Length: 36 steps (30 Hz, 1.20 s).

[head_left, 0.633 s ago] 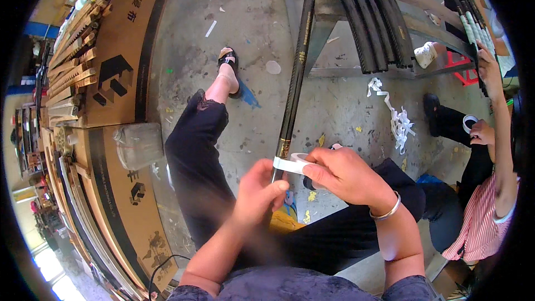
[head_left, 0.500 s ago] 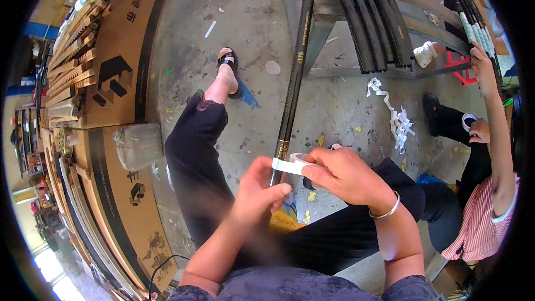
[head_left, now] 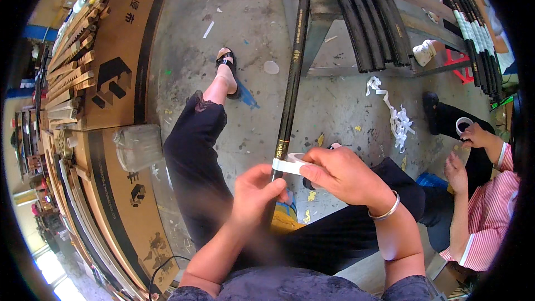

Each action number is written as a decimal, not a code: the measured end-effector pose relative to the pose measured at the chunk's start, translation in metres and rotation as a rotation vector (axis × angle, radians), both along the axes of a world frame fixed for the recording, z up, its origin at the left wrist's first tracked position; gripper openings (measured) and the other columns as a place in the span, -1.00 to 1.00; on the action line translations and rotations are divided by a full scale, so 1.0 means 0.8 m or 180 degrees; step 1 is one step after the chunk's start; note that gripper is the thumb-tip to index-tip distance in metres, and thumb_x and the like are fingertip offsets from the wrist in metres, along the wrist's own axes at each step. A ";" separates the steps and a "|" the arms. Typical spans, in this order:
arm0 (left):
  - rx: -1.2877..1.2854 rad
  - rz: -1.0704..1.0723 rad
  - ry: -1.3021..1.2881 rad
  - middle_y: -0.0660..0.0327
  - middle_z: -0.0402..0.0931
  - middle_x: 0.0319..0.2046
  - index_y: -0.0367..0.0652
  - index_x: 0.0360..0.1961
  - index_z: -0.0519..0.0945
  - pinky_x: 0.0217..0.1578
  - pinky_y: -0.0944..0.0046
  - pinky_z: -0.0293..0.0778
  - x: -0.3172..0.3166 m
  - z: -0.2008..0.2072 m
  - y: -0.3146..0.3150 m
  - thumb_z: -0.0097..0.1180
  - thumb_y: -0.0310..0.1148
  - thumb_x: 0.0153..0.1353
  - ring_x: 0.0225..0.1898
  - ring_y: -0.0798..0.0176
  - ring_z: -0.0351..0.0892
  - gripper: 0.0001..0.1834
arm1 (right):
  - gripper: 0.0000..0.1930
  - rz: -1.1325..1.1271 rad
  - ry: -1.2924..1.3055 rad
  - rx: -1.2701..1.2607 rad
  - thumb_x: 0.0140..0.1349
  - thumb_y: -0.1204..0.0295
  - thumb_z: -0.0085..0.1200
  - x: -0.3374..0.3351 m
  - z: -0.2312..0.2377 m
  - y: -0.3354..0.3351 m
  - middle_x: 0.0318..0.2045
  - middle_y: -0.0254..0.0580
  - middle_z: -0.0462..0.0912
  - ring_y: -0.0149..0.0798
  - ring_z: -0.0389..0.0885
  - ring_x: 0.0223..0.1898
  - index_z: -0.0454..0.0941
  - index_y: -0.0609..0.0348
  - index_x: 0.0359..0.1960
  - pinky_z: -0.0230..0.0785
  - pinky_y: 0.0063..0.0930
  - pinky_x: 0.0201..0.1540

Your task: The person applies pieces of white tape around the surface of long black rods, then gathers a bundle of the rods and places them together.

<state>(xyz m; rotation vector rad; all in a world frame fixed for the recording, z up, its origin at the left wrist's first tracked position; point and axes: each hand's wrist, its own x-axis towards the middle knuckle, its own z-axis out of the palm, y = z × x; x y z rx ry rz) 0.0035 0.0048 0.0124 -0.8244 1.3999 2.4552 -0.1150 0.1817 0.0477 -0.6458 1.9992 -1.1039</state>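
A long black tube (head_left: 291,86) with gold markings runs from the far bench down to my lap. Near its lower end my left hand (head_left: 257,194) curls around it, thumb and fingers close to a band of white tape. That strip (head_left: 287,166) stretches from the tube to a white tape roll (head_left: 302,159), which my right hand (head_left: 348,177) pinches between thumb and fingers. The lower end of the tube is partly hidden behind my left hand.
Several black tubes (head_left: 368,33) with pale wrapped ends lie on a bench frame (head_left: 317,28). A crumpled white strip (head_left: 398,122) is on the floor. At right a co-worker holds a tape roll (head_left: 463,125) beside another tube bundle (head_left: 482,58). Cardboard boxes (head_left: 120,173) stand at left.
The co-worker's raised arm has come down from the tube bundle at right, and their tape roll has shifted slightly. My hands have barely moved; my left thumb sits a little farther left.
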 end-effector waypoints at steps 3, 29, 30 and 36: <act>-0.0004 0.0004 0.0013 0.19 0.57 -0.51 -0.31 -0.24 0.55 -0.46 0.36 0.48 0.001 -0.002 0.000 0.35 -0.30 0.08 -0.54 0.33 0.54 -0.66 | -0.63 -0.0011 -0.0015 -0.0010 0.31 0.17 -0.03 0.000 0.000 -0.001 -0.59 0.18 0.50 0.20 0.53 -0.46 0.47 0.28 -0.44 0.29 -0.04 -0.43; 0.0221 0.0061 0.0303 0.08 0.52 -0.51 -0.12 -0.19 0.26 -0.49 0.34 0.49 0.002 -0.001 0.001 0.26 -0.15 0.18 -0.56 0.20 0.56 -0.56 | -0.61 -0.0002 -0.0003 0.0061 0.30 0.13 -0.02 -0.002 0.001 -0.008 -0.59 0.16 0.52 0.20 0.56 -0.46 0.51 0.27 -0.43 0.32 -0.05 -0.44; 0.0222 0.0055 0.0316 0.07 0.52 -0.51 -0.11 -0.19 0.26 -0.50 0.34 0.49 0.002 -0.002 0.001 0.26 -0.15 0.18 -0.56 0.20 0.56 -0.56 | -0.61 0.0010 -0.0013 0.0072 0.30 0.13 -0.02 -0.002 0.001 -0.009 -0.59 0.16 0.52 0.20 0.56 -0.46 0.51 0.27 -0.43 0.32 -0.05 -0.43; 0.0283 0.0028 0.0381 0.06 0.51 -0.51 -0.11 -0.18 0.26 -0.52 0.33 0.49 0.003 -0.003 0.001 0.25 -0.11 0.18 -0.57 0.18 0.56 -0.54 | -0.58 -0.0002 0.0063 0.0043 0.29 0.10 -0.02 -0.001 -0.003 -0.010 -0.58 0.17 0.53 0.21 0.56 -0.45 0.51 0.28 -0.44 0.34 -0.05 -0.42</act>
